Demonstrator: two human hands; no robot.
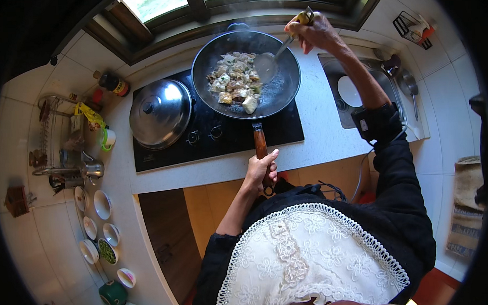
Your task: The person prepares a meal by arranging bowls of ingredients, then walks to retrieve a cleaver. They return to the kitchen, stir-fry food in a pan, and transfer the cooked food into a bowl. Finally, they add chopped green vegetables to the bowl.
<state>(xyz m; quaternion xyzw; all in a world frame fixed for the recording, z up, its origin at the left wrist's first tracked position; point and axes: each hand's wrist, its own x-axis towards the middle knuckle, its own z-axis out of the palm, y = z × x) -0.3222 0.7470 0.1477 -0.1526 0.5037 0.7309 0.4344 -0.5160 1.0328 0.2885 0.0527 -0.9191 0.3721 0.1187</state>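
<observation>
My left hand (262, 168) is wrapped around the wooden handle (260, 142) of a dark wok (280, 98), which sits over the right side of a black glass cooktop (227, 147). Above the wok's far right rim, my right hand (314, 31) grips a metal ladle (267, 67) by its yellowish handle end. The ladle's bowl rests inside the wok, touching or close beside the food. Chunks of pale and browned food with bits of green (235, 78) lie heaped left of the bowl. Faint steam rises near the far rim.
A domed metal lid (161, 115) covers the cooktop's left side. Bowls (103, 204), one with chopped greens (106, 251), a metal pot (92, 168) and a sauce jar (114, 83) line the left counter. At right are a sink (343, 112) and a hanging ladle (407, 83). A window frame (239, 21) borders the back.
</observation>
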